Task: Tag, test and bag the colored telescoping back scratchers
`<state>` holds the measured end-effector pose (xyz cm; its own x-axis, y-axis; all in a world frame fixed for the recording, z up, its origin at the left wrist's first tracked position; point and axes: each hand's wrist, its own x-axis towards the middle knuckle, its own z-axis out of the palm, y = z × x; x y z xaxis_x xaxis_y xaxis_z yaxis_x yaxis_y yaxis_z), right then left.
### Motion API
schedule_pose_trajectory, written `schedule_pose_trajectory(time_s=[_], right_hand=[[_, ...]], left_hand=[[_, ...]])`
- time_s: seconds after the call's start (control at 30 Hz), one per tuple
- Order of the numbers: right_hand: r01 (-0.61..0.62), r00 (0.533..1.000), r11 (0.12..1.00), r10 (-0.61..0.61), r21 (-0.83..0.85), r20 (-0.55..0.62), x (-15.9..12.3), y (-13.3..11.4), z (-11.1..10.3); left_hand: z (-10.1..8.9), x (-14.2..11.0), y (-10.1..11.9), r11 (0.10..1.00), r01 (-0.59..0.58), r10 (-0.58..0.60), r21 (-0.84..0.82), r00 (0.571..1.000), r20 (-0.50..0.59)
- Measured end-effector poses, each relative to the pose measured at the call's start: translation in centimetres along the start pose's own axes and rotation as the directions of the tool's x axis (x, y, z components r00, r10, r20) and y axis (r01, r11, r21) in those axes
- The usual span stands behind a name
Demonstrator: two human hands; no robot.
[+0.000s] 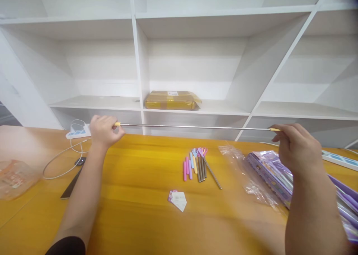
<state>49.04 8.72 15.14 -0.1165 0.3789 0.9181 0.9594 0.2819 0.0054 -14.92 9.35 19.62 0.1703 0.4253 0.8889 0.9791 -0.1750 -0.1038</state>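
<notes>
Spanning both hands, a thin silver telescopic metal rod with yellow ends [195, 127] is pulled out long and held level above the orange wooden table [134, 210], in front of the white shelving unit [137, 61]. Left hand [104, 131] is closed in a fist round the left yellow end. Right hand [296, 147] pinches the right yellow tip between fingertips, other fingers curled.

Below the rod, on the table: a row of short pastel-handled mini forks and sticks, pink, blue, yellow and grey [197, 167], touching one another. Near them a small white and purple card [178, 200]. Right of those, crumpled clear plastic wrap [246, 173] and a purple printed box [279, 176] under the right wrist. Far left: white power strip [78, 132] with looping white cable [60, 165], dark flat phone [73, 183], orange-printed clear bag [13, 176]. Brown taped parcel [172, 100] on the shelf behind.

Risk, as a judgement: the rod looks thin, so uneven pulling or twisting could bend it or pop a section loose; the light pinch on the right could slip and drop that end onto the forks.
</notes>
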Motion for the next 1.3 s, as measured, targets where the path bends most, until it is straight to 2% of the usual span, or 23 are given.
schedule_pose_trajectory(time_s=[0.13, 0.27, 0.47, 0.63, 0.83, 0.93, 1.07, 1.17, 1.3], right_hand=[[-0.064, 0.998, 0.998, 0.064, -0.019, 0.009, -0.1, 0.4, 0.2], [-0.115, 0.989, 0.993, 0.115, -0.008, 0.089, -0.1, 0.5, 0.3], [-0.163, 0.974, 0.987, 0.160, 0.004, 0.160, 0.0, 0.2, -0.2], [-0.179, 0.974, 0.984, 0.178, -0.012, 0.143, -0.1, 0.3, -0.3], [-0.167, 0.977, 0.986, 0.167, -0.015, 0.132, -0.1, 0.7, -0.3], [-0.146, 0.981, 0.989, 0.146, -0.013, 0.129, -0.2, 0.9, -0.3], [-0.129, 0.983, 0.992, 0.128, 0.003, 0.128, -0.2, 0.9, -0.2], [-0.135, 0.981, 0.991, 0.132, 0.012, 0.141, 0.0, 0.6, -0.1], [-0.150, 0.975, 0.988, 0.142, 0.032, 0.168, 0.1, 0.0, -0.2]], left_hand=[[0.1, -0.5, -0.8, 0.998, -0.068, 0.067, -0.009, 0.995, -0.072], [0.0, -0.6, -1.0, 0.996, -0.088, 0.087, -0.005, 0.990, -0.114], [-0.4, -0.4, -0.5, 0.989, -0.146, 0.144, -0.033, 0.989, -0.040], [-0.3, -0.2, -0.2, 0.983, -0.169, 0.172, -0.077, 0.985, 0.025], [-0.4, 0.0, -0.4, 0.977, -0.197, 0.202, -0.086, 0.978, 0.054], [-0.7, 0.3, -0.1, 0.983, -0.166, 0.168, -0.083, 0.986, 0.015], [-0.9, 0.5, 0.8, 0.999, -0.010, 0.007, -0.051, 0.998, -0.058], [-1.0, 0.6, 1.4, 0.996, 0.065, -0.068, -0.059, 0.997, -0.047], [-1.0, 0.6, 1.3, 0.991, 0.079, -0.083, -0.104, 0.996, -0.033]])
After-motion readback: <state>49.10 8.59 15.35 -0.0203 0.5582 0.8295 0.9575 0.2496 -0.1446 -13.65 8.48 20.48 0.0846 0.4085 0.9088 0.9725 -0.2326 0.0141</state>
